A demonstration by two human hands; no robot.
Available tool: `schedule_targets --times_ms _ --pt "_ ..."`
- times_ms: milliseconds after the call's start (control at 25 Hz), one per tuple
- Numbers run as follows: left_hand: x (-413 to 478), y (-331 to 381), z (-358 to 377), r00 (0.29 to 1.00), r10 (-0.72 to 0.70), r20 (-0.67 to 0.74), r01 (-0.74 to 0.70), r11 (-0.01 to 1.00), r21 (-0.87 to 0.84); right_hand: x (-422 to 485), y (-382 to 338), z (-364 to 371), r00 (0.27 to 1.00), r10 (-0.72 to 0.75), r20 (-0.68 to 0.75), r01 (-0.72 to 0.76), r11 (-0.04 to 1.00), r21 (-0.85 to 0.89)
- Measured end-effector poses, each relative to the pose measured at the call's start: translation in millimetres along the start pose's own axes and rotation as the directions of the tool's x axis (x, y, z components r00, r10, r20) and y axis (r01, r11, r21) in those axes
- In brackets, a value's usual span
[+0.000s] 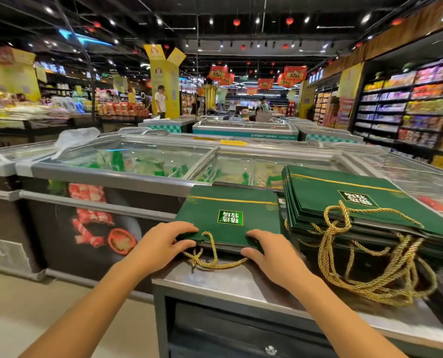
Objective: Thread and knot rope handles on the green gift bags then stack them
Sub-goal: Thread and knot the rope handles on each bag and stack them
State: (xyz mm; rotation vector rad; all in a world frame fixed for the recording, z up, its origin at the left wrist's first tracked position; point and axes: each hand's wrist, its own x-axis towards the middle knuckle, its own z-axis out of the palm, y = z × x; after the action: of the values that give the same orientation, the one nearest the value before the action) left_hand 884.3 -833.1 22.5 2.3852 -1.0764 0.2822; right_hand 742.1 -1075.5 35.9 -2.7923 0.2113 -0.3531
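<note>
Closest in, two bare forearms reach forward over the steel worktop (pixel 241 282). The left hand (pixel 163 241) holds the near left corner of a green gift bag (pixel 230 202): its fingers (pixel 184 227) lie on top of the bag and the thumb is tucked against the near edge, pinching it. The right hand (pixel 269 254) grips the near right corner the same way, fingers on top and thumb at the edge.

The bag lies flat on the worktop, its printed label facing up. Between the two hands, a gold rope handle (pixel 215 264) loops out of the bag's near edge and droops onto the steel.

Just to the right stands a stack of green bags (pixel 344 187), flat and higher than the held bag. Its gold ropes (pixel 370 275) spill over the near side in a tangled heap on the worktop.

Behind the bags runs a glass-topped freezer chest (pixel 137 161) with a crumpled clear plastic bag (pixel 75 138) on its far left corner. More freezers sit beyond it. Stocked shelves (pixel 409 112) line the right wall, and a yellow pillar (pixel 163 81) rises further back.
</note>
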Motion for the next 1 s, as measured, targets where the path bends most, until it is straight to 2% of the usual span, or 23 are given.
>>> schedule_targets --times_ms 120,240,440,640,880,1000 --pt "-4 8 -3 0.991 0.115 -0.069 -0.102 0.98 0.17 -5 1 -4 0.999 -0.014 -0.037 0.014 1.0 -0.004" --pt "-13 21 -12 0.956 0.238 -0.17 -0.177 0.934 0.311 -16 -3 -8 0.983 -0.092 -0.158 0.085 0.995 -0.055" --pt "-58 39 -23 0.915 0.306 -0.262 -0.213 0.92 0.329 -56 -2 -6 0.864 -0.303 -0.402 0.251 0.952 -0.177" --pt "-110 51 -7 0.899 0.305 -0.313 -0.238 0.942 0.237 -105 8 7 0.793 -0.415 -0.446 0.351 0.909 -0.224" --pt "-128 51 21 0.92 0.177 -0.349 -0.172 0.984 0.047 -115 39 14 0.837 -0.368 -0.405 0.345 0.929 -0.133" --pt "-131 57 21 0.919 0.11 -0.379 -0.139 0.989 -0.05 -112 57 8 0.875 -0.313 -0.368 0.331 0.944 -0.016"
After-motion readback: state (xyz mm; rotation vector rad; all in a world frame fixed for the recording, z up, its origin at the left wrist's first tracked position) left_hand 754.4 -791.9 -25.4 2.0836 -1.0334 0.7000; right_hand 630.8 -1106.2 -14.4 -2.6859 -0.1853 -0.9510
